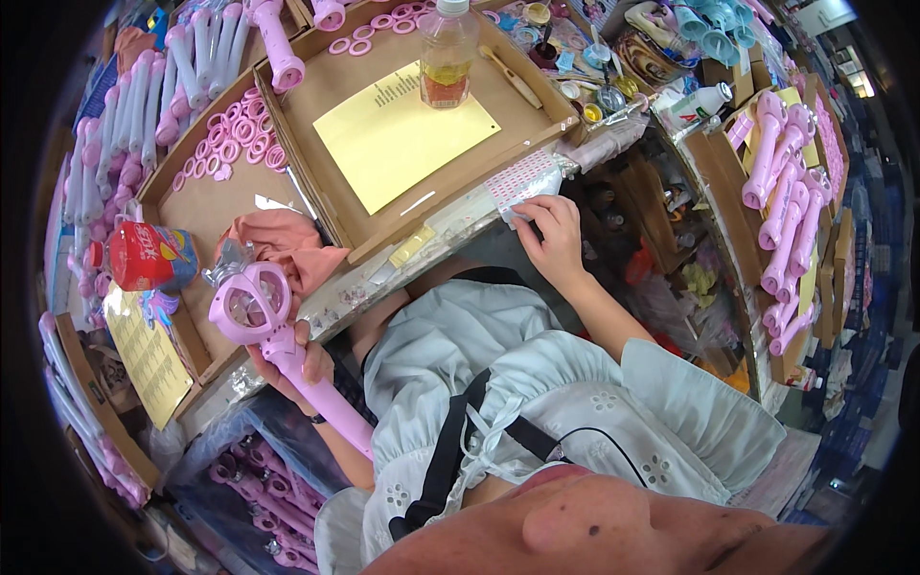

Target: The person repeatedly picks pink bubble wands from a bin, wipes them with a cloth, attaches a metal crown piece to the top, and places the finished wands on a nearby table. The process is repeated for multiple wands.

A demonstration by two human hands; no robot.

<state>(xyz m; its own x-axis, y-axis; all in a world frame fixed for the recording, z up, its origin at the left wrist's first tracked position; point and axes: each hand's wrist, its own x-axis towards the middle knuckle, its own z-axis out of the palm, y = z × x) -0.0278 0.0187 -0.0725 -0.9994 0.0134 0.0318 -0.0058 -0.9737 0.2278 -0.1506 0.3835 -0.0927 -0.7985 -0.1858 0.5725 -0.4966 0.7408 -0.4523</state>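
One pink wand (284, 351) is clasped by left fingers (313, 365); right fingers (547, 210), grip unclear, touch a dotted sheet (522, 182).

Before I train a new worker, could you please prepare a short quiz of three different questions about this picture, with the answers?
1. Which hand holds the pink plastic wand with the round, open head?
2. True or false: the clear plastic bottle with a whitish cap is lying on its side.
3. The fingers of the right hand are nearest to: A) a red plastic jar; B) a pale sheet with rows of small pink dots; C) a brown wooden-handled brush.

Key: 1. The left hand. 2. False; it stands upright. 3. B.
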